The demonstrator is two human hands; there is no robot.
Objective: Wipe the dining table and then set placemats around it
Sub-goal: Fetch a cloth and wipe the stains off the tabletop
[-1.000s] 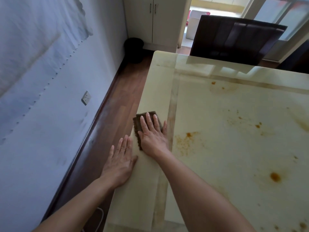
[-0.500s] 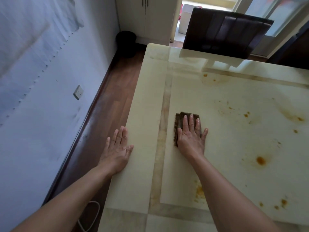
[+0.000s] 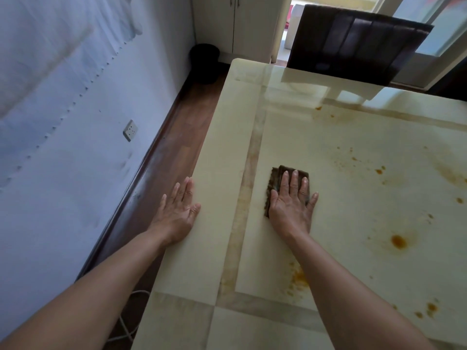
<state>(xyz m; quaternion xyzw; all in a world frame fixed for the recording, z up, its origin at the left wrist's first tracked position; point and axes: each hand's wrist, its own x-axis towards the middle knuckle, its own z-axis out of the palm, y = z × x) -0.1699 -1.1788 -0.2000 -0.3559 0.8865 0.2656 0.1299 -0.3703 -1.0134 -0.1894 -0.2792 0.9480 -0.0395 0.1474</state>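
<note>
Pressing palm-down with the right hand (image 3: 290, 208) on a folded dark brown cloth (image 3: 276, 177), fingers straight and close together, nothing curled or pinched. Lying flat on the pale glossy table (image 3: 222, 173) beneath that hand, with the cloth's far edge and left edge showing past the fingers. Sitting just right of a tan inlaid band (image 3: 249, 185) that runs along the tabletop.

Resting flat and relaxed with the left hand (image 3: 178, 213) on the table's edge, left of the band and apart from the cloth, fingers straight, holding nothing, outer fingers reaching out past the rim over the floor (image 3: 187, 137).

Scattered to the right of the wiping hand: small orange specks, and a larger orange stain (image 3: 398, 241) further right and nearer the body. Beside the right forearm, a rusty smear (image 3: 299, 276) just inside the band.

Far beyond the fingertips, a dark chair (image 3: 358, 46) pushed against the table's far edge. Out to the left of the resting hand, dark wood floor, then a white wall (image 3: 63, 173) with a socket (image 3: 130, 130). In the far corner, a black bin (image 3: 204, 61) beside a pale cupboard (image 3: 237, 21). Below the left forearm, a white cable (image 3: 129, 324) looped on the floor.
</note>
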